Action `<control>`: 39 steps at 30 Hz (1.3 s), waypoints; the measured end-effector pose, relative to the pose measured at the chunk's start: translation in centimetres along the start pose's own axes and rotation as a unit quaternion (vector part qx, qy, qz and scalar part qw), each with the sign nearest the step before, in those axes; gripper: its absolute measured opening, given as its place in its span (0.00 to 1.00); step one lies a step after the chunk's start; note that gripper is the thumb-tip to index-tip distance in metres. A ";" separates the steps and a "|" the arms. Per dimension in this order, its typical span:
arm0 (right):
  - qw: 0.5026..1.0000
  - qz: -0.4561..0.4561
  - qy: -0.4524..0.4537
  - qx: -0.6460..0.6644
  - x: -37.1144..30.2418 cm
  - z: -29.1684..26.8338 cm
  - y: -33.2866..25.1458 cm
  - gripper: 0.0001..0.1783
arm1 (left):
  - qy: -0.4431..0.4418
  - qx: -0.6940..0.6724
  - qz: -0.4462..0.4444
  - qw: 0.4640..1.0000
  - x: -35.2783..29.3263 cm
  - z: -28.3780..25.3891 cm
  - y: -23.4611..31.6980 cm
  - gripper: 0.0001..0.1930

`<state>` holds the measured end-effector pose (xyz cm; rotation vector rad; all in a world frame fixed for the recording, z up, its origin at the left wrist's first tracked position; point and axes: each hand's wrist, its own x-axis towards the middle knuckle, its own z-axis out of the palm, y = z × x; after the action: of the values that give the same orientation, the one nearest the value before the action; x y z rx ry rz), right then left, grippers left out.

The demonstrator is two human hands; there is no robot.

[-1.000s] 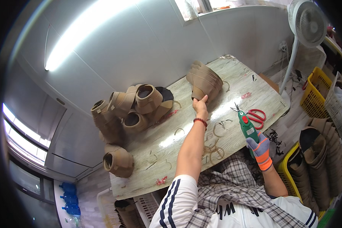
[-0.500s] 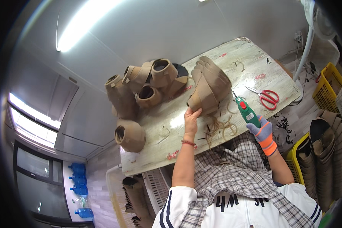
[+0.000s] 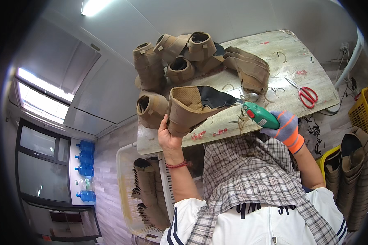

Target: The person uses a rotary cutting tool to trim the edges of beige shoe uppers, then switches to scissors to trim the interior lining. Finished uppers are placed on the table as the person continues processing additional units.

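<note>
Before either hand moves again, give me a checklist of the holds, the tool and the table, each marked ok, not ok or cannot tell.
1. Left hand has the tan piece: ok, gripped at its near lower side.
2. Right hand has the green tool: ok, gloved and closed around the body.
3. Tool's tip touching the dark inner side of the piece: cannot tell; it is at the far right end.
4. Left hand gloved: not ok, it is bare.
5. Red-handled scissors apart from both hands: ok, lying on the table.
6. Table free of offcuts: not ok, red scraps lie there.
</note>
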<state>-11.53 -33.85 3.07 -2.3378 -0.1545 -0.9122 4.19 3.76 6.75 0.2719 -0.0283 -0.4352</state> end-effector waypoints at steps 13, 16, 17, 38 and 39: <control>0.996 -0.038 -0.071 -0.036 0.6 -1.2 -0.9 0.28 | -0.025 -0.036 -0.053 0.998 -0.5 -1.8 -0.4 0.16; 0.996 -0.042 -0.076 -0.029 0.7 -1.1 -1.2 0.29 | -0.009 -0.066 -0.071 0.995 0.0 -2.1 -0.8 0.16; 0.996 -0.044 -0.074 -0.029 0.6 -1.1 -1.2 0.29 | -0.007 -0.065 -0.073 0.995 0.1 -2.0 -1.1 0.16; 0.993 -0.029 -0.106 0.031 1.0 -1.3 -5.0 0.30 | -0.064 0.079 0.079 0.992 -2.0 2.8 -7.1 0.21; 0.994 -0.027 -0.104 0.036 0.9 -1.2 -5.1 0.30 | -0.113 0.109 0.075 0.985 -2.2 2.7 -7.2 0.20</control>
<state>-13.09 -30.58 6.91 -2.3681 -0.3330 -0.6746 -1.00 -2.24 7.54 0.4311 -0.3191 -0.3106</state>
